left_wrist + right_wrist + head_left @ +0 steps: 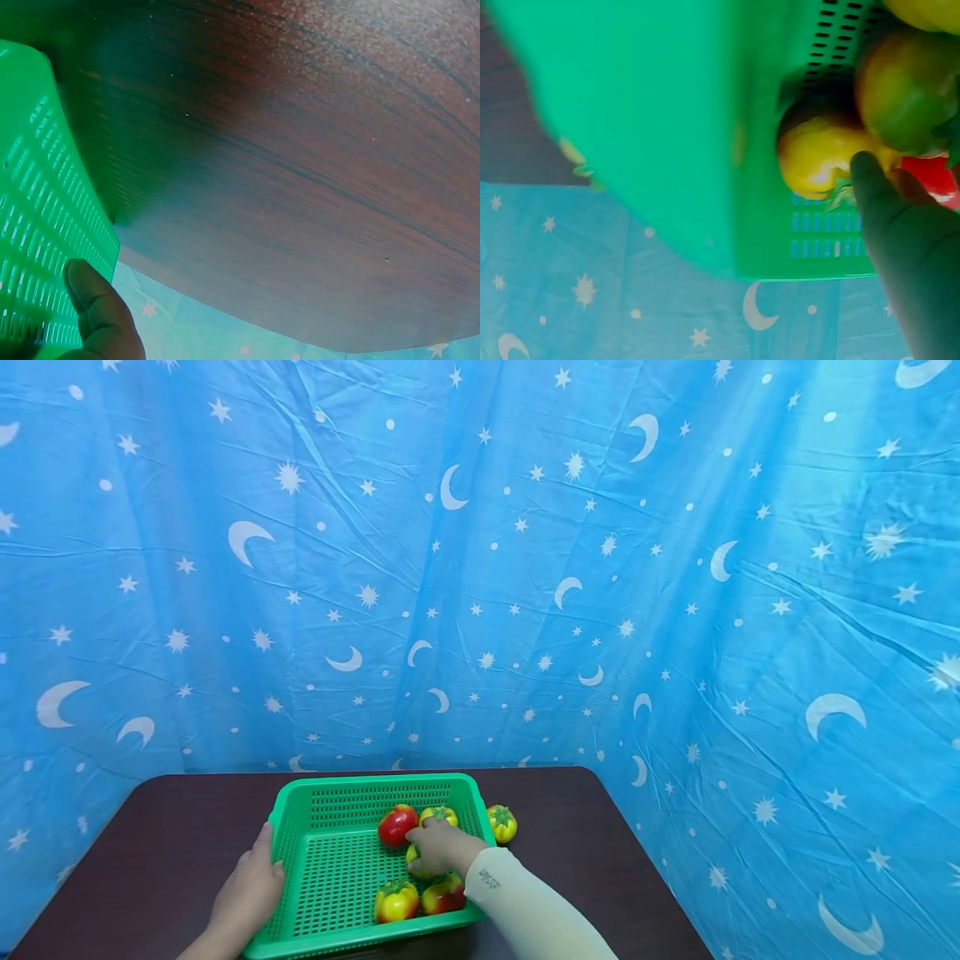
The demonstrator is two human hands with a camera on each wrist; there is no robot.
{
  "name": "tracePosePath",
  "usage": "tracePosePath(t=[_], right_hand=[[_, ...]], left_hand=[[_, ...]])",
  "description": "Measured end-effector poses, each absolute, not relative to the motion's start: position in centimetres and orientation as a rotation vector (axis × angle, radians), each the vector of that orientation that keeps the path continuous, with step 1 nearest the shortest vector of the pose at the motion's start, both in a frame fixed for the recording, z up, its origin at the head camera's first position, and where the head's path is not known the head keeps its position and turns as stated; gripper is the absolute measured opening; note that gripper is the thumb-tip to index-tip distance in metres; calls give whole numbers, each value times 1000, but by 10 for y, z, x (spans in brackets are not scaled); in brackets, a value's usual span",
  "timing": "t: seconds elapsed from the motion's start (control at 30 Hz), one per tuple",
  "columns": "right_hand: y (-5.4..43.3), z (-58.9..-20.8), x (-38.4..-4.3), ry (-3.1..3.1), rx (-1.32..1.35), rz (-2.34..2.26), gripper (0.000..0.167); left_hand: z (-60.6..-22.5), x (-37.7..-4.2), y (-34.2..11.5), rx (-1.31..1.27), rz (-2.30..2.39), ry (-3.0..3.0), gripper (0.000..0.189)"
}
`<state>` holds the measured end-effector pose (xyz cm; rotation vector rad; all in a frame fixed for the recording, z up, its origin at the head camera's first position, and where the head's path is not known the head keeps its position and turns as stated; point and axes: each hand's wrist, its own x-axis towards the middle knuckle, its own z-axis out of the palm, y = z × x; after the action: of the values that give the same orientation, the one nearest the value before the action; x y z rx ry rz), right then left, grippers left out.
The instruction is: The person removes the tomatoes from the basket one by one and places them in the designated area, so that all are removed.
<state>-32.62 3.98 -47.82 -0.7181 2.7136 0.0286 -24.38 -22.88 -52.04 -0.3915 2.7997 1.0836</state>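
My left hand (248, 889) grips the left side of a green plastic basket (337, 933), thumb at the rim. In the left wrist view, a finger of it lies along the slotted outer wall. My right hand (437, 850) reaches over the basket's right side, fingers curled down over a yellow-green tomato (904, 97). Just beyond it is a yellow tomato (821, 154), with a fingertip right at it in the right wrist view. A red tomato (397, 826) lies to its left. Nearer me sit a yellow-red tomato (396, 903) and a darker red-green one (444, 895).
Another yellow tomato (502, 824) stands on the dark wooden table (570, 843), outside the basket's right wall. A blue curtain (480, 610) with moons and stars hangs behind the table and along its right side.
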Motion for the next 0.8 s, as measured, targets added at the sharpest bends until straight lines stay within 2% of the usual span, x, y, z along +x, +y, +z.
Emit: tracePosePath(t=[0.43, 0.67, 0.8], right_hand=[[38, -474, -338, 2806, -661, -19, 50], [38, -476, -350, 2859, -520, -170, 64], [39, -477, -355, 2852, -425, -283, 65]], left_hand=[[-523, -244, -230, -404, 1070, 2801, 73], [-523, -242, -232, -396, 1073, 2817, 73], [-523, -242, -230, -381, 1082, 2828, 72]])
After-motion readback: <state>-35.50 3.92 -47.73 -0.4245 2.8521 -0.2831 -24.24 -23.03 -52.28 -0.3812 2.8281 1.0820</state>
